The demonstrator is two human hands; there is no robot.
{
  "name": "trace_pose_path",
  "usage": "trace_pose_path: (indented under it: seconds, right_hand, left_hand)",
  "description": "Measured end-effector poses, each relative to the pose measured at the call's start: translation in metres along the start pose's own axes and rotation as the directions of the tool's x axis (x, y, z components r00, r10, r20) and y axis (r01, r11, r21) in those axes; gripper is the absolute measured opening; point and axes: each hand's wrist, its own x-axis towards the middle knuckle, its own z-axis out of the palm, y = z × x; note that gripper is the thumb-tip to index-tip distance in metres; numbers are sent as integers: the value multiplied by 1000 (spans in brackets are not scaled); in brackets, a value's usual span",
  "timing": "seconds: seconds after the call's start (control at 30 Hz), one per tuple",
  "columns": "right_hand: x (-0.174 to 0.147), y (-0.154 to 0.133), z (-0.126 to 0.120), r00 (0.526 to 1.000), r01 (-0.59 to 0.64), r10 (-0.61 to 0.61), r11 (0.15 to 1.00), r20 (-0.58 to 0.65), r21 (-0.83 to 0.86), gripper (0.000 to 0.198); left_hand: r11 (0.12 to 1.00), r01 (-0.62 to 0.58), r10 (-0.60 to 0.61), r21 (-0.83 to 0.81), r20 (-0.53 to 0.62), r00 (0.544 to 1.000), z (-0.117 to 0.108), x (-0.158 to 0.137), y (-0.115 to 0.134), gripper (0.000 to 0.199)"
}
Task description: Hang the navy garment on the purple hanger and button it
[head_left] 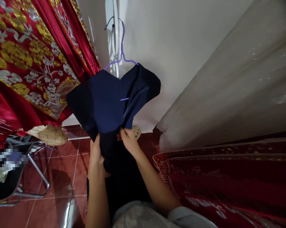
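A dark navy garment (109, 98) hangs in front of me on a purple hanger (122, 47). The hanger's hook points up and its lower bar shows through an opening in the front. My left hand (97, 152) grips the garment's left edge, low down, with most fingers hidden behind the cloth. On the other side, my right hand (128, 139) pinches the cloth at the lower end of that front opening. Darker fabric hangs below and between both hands.
Red embroidered cloth (33, 57) hangs at the left, above a metal-framed chair (39, 171) with things on it. Pale sheer fabric (228, 95) and a dark red embroidered garment (223, 180) hang at the right. A white wall (171, 38) stands behind; red tiles (64, 171) cover the floor.
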Motion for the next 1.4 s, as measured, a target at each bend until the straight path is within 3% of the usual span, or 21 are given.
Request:
trace_pose_path:
  seconds: [0.07, 0.1, 0.17, 0.2, 0.23, 0.27, 0.33, 0.37, 0.43, 0.57, 0.8, 0.9, 1.03, 1.17, 1.4]
  right_hand:
    - [-11, -2, -6, 1000, -25, 27, 995, -12, 101, 50]
    - [-17, -4, -11, 999, -36, 37, 989, -4, 141, 49]
    - [-26, -8, -21, 999, -49, 48, 980, 10, 195, 49]
    - [-30, -9, -24, 999, -54, 52, 975, 15, 214, 48]
    - [-32, -9, -26, 998, -59, 56, 972, 19, 227, 48]
    - [-33, -9, -27, 998, -63, 59, 970, 23, 233, 48]
    - [-33, -9, -25, 998, -66, 61, 967, 27, 246, 47]
    - [-32, -8, -24, 998, -57, 51, 965, 30, 257, 47]
    - [-32, -7, -21, 999, -2, -9, 957, 37, 290, 46]
    - [-33, -1, -22, 988, 131, -150, 943, 40, 308, 32]
    - [-31, 4, -24, 970, 227, -242, 945, 36, 235, 19]
    - [-34, 5, -21, 961, 275, -275, 940, -29, 204, 18]
    - [-37, 2, -21, 925, 374, -358, 919, -129, 127, 14]
    - [-34, -6, -23, 873, 477, -467, 878, -141, 46, 9]
    - [-29, -4, -20, 864, 496, -486, 866, -128, 61, 8]
  left_hand:
    - [978, -209, 210, 23, -98, 973, -6, 1, 6, 28]
    - [930, -363, 368, 64, -183, 911, -9, 2, 8, 30]
    - [753, -625, 655, 207, -322, 683, -12, 1, 8, 38]
    - [668, -691, 740, 276, -337, 581, -11, 0, 5, 41]
    - [621, -716, 783, 318, -298, 546, -9, -4, 1, 40]
    - [618, -714, 784, 329, -198, 588, -7, -8, -3, 35]
    - [689, -651, 641, 320, 152, 753, 0, -16, -15, 20]
    - [725, -605, 516, 329, 321, 794, 4, -19, -21, 15]
    - [770, -534, 333, 348, 495, 802, 10, -23, -31, 16]
    - [777, -532, 345, 336, 480, 806, 15, -20, -40, 23]
    - [796, -510, 341, 327, 454, 823, 13, -19, -41, 25]
    - [795, -507, 340, 333, 448, 827, 11, -22, -41, 25]
    - [794, -508, 336, 334, 456, 824, 12, -26, -39, 22]
    - [815, -491, 352, 307, 410, 841, 16, -29, -38, 21]
    - [766, -549, 379, 334, 455, 806, 29, -24, -35, 12]
